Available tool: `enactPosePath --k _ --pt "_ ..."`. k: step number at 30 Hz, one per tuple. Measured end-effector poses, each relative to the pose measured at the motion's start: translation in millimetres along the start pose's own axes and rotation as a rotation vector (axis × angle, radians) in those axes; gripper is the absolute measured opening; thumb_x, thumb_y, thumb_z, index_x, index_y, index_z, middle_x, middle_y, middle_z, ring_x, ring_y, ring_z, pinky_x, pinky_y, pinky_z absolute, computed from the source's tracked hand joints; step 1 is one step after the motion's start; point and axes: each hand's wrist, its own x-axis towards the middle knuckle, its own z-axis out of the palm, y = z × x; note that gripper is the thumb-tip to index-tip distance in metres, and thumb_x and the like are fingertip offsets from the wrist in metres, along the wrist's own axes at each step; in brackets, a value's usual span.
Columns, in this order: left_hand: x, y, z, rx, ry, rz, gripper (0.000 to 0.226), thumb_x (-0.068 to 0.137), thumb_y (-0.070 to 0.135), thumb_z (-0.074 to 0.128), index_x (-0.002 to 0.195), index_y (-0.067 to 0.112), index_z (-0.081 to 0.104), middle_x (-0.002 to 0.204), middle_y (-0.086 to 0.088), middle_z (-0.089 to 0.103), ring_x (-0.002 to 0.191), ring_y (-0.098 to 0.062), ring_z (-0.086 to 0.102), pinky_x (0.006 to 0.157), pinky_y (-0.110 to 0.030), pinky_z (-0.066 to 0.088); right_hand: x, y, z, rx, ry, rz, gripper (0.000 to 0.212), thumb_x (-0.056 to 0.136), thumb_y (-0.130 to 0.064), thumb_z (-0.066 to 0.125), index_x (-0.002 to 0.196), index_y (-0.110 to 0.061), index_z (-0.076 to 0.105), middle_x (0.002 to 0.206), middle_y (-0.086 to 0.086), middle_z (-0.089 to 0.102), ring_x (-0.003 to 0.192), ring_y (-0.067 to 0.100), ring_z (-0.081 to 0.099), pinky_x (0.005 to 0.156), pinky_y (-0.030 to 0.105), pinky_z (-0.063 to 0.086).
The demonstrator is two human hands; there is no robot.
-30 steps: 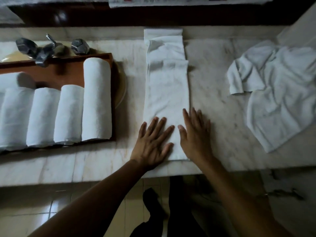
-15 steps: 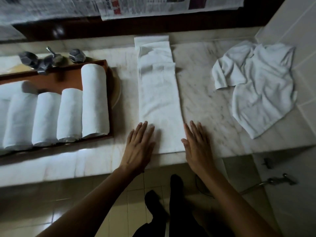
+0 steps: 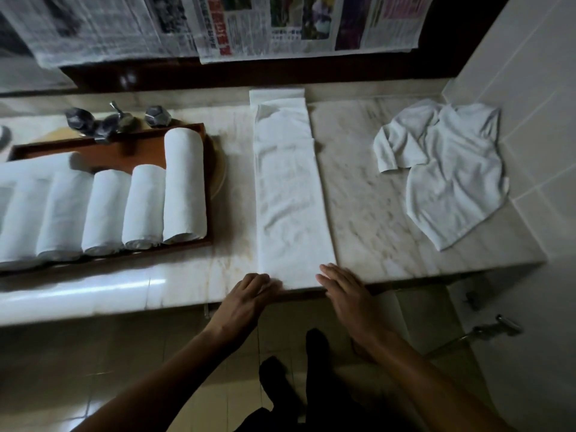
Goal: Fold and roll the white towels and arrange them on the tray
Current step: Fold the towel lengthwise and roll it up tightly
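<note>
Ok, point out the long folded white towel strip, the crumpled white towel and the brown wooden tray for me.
long folded white towel strip [image 3: 290, 194]: head view, middle of the strip.
crumpled white towel [image 3: 452, 176]: head view, its flat centre.
brown wooden tray [image 3: 131, 151]: head view, bare floor behind the rolls.

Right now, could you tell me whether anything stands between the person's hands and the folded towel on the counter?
Nothing visible does. The left hand and right hand sit at the near end of the folded towel, one by each corner.

A marble counter [image 3: 374, 213] is carrying a wooden tray [image 3: 124, 154], a long folded towel [image 3: 290, 198] lying flat, and a crumpled towel [image 3: 452, 182] near the wall.
</note>
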Motion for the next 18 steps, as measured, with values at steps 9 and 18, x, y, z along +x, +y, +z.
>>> enactPosePath --k 9,18 --pt "6.9 -12.6 -10.4 -0.003 -0.163 -0.040 0.058 0.068 0.006 0.083 0.122 0.022 0.067 0.113 0.007 0.062 0.104 -0.019 0.056 0.078 -0.037 0.053 8.1 -7.2 -31.0 0.104 0.037 0.052 0.034 0.079 0.011 0.079 0.107 -0.008 0.076 0.120 0.008 0.068 0.111 0.022 0.065 0.097 0.027 0.050" --pt "10.0 5.6 -13.8 -0.043 -0.001 -0.230 0.037 0.076 0.003 0.075 0.108 0.020 0.076 0.105 0.004 0.074 0.095 -0.018 0.068 0.075 -0.027 0.052 19.6 0.6 -46.7 0.172 -0.130 0.152 0.013 0.091 -0.014 0.074 0.104 -0.017 0.075 0.099 -0.004 0.068 0.097 0.013 0.056 0.081 0.036 0.053"
